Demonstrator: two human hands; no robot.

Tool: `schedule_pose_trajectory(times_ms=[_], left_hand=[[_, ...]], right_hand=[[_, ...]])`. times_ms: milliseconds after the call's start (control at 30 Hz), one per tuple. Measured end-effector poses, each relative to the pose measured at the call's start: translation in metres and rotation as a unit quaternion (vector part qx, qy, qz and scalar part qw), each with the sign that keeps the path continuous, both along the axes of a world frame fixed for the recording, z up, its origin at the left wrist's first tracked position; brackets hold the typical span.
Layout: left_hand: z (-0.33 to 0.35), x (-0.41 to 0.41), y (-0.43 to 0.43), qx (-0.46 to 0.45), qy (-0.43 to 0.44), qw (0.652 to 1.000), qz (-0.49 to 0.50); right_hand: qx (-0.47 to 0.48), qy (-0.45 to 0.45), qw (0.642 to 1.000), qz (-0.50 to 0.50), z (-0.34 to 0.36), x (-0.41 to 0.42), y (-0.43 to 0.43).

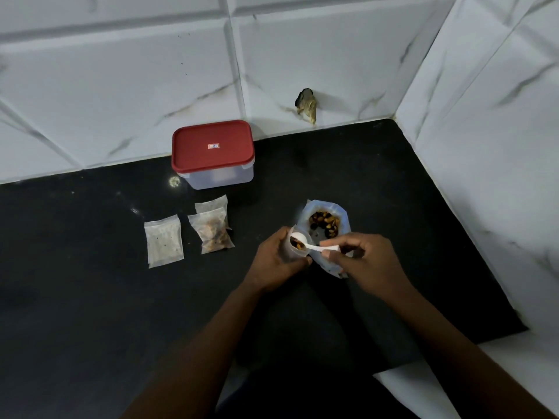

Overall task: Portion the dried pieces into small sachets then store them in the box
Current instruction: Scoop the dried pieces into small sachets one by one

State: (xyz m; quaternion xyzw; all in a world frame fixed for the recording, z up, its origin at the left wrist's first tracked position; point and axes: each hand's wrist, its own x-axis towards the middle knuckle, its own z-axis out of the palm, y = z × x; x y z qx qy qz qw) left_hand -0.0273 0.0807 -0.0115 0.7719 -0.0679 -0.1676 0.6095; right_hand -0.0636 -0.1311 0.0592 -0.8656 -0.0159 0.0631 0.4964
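Spoon pinched in the right hand tips dried pieces into a sachet the left hand grips upright, mouth open, beside the supply bag to shorten travel. Filled sachet lies on the counter near the lidded box.

Red lid, black counter, white tiles (grey-veined marble pattern).

Two bare hands in shot, the left hand and the right hand. Left forearm down at seven o'clock, right forearm at five o'clock, both uncovered right to the frame edge. Wrists bare as well, slim, with long fingers.
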Motion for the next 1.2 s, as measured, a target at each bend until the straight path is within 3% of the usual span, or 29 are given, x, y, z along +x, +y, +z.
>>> schedule_pose_trajectory(times_ms=[133, 267, 367, 467, 600, 767, 967, 1100, 1200], left_hand=[[-0.002, -0.001, -0.003, -0.001, -0.060, 0.998, -0.004], [-0.008, 0.000, -0.005, 0.003, -0.039, 0.999, 0.002], [-0.007, 0.001, -0.004, 0.005, -0.008, 1.000, 0.000], [-0.004, 0.003, -0.004, 0.014, 0.001, 1.000, -0.010], [0.000, 0.004, -0.004, 0.025, -0.006, 1.000, -0.017], [-0.003, 0.004, -0.007, 0.029, -0.027, 0.999, -0.014], [0.001, 0.004, -0.010, 0.008, -0.006, 1.000, -0.012], [0.001, 0.006, -0.009, 0.009, -0.001, 1.000, -0.017], [0.000, 0.006, -0.009, 0.007, -0.011, 1.000, -0.015]], right_hand=[[-0.119, -0.201, 0.971, 0.059, -0.005, -0.007, 0.003], [-0.130, -0.224, 0.966, 0.013, -0.009, -0.013, 0.003], [-0.071, -0.159, 0.985, -0.014, -0.009, -0.014, 0.002], [0.046, -0.018, 0.994, -0.094, -0.007, -0.015, 0.000], [0.227, 0.126, 0.953, -0.159, -0.005, -0.011, -0.006], [0.298, 0.203, 0.917, -0.172, -0.006, -0.009, -0.015], [0.229, 0.157, 0.952, -0.128, -0.007, -0.010, -0.011], [0.068, 0.057, 0.994, -0.061, -0.010, -0.011, -0.008], [-0.023, -0.033, 0.999, -0.016, -0.012, -0.011, -0.008]])
